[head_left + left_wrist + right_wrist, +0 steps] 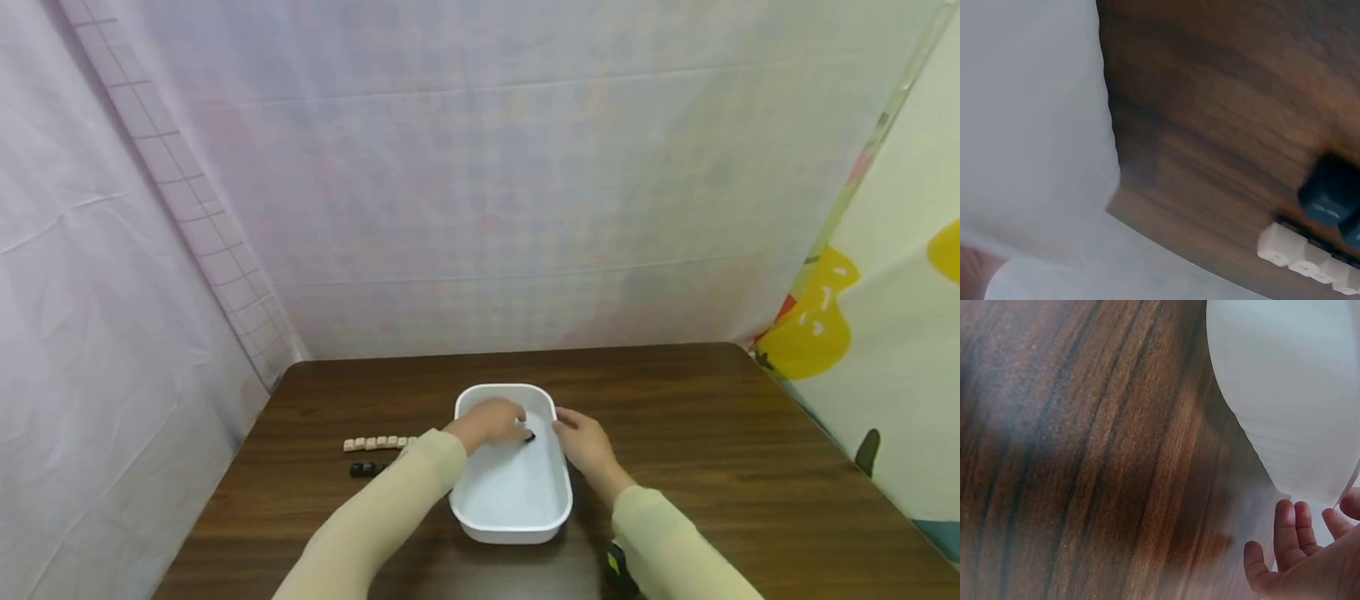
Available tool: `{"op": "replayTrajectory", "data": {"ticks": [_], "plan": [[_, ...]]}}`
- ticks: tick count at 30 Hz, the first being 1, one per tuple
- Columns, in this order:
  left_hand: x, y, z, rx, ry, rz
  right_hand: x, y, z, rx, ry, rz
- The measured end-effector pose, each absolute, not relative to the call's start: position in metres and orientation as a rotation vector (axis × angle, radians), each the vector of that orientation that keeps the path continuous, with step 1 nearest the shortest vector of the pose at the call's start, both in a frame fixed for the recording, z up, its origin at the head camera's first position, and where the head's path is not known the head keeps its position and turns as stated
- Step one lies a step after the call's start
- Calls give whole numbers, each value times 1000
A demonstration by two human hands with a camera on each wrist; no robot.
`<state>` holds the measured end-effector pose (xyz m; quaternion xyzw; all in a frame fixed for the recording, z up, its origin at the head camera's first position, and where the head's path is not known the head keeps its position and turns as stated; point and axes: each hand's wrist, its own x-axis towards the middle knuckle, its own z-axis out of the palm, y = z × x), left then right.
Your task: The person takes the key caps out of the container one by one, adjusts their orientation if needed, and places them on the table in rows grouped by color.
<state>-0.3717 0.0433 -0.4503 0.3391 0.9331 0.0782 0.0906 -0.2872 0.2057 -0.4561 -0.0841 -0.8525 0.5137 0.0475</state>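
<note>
A white rectangular tub with rounded corners stands on the table. My left hand reaches over its left side, fingers bent down inside. At those fingertips is a small black piece, probably a keycap; whether they pinch it cannot be told. My right hand holds the tub's right rim, with the thumb and a finger at the edge. The right wrist view shows the other fingers spread beside the tub's outer wall. In the left wrist view the left hand's fingers are hidden.
Left of the tub, a row of cream keycaps lies behind a shorter row of black keycaps, partly covered by the left sleeve. A black object with a yellow mark sits by the right sleeve. Curtains hang behind the brown table.
</note>
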Motion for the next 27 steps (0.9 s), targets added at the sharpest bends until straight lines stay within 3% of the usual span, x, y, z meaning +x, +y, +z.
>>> {"op": "replayTrajectory", "data": {"ticks": [9,16,27], "plan": [[-362,48,-449,1081,2827,365,-287,205,-455,-256,-2590,1575],[-358,40,-445,936,2645,969,-288,208,-456,-258,-2607,1564],[-356,28,-438,745,2575,1257,-290,206,-457,-281,-2626,1570]]}}
